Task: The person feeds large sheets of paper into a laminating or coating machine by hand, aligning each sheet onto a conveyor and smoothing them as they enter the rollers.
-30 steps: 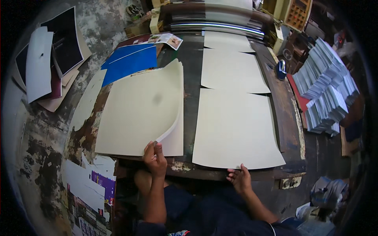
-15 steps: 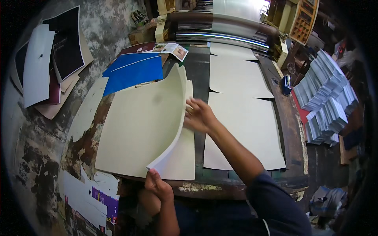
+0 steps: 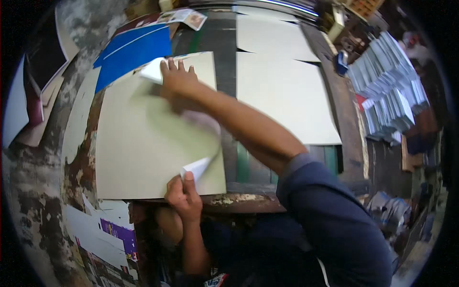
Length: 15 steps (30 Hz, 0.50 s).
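Near the front of the table (image 3: 251,198), left hand (image 3: 185,197): pinching a curled paper (image 3: 198,167) between thumb and fingers.
Farther back, right hand (image 3: 179,87): fingers spread by the far white corner; cannot tell whether gripping.
Curled paper: bowed over the stack (image 3: 126,148), blurred.
Right of it, row (image 3: 287,100): cream, overlapping.

No wording or number legible. Purple printed paper (image 3: 118,235), just outside worktable's (image 3: 256,165) near left corner: yellow marks at right end, too small to read. Photo leaflet (image 3: 184,18), on worktable's far left part: any lettering too small to read. Dark blue shirt (image 3: 330,210), at worktable's near side: multicoloured print (image 3: 216,280), unreadable.
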{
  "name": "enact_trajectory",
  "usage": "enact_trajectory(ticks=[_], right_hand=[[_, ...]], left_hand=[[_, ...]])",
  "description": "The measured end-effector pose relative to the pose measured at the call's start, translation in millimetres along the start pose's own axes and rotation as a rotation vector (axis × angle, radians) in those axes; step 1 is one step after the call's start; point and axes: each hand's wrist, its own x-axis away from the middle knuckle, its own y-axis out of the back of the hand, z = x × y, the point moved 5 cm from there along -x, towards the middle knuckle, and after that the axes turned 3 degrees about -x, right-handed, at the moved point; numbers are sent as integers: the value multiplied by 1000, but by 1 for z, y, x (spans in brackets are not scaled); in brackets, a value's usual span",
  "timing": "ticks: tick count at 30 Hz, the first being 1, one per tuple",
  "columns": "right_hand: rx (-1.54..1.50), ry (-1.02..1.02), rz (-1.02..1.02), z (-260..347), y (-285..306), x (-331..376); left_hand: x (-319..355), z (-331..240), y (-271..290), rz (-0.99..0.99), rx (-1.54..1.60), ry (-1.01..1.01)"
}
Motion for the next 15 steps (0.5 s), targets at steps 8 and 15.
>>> enact_trajectory(ticks=[8,15], right_hand=[[-534,-155,-50,-163,15,136],[375,-599,58,-334,67,245]], left_hand=[[11,-33,38,84,-154,-252],[-1,-9,38,541,40,-142]])
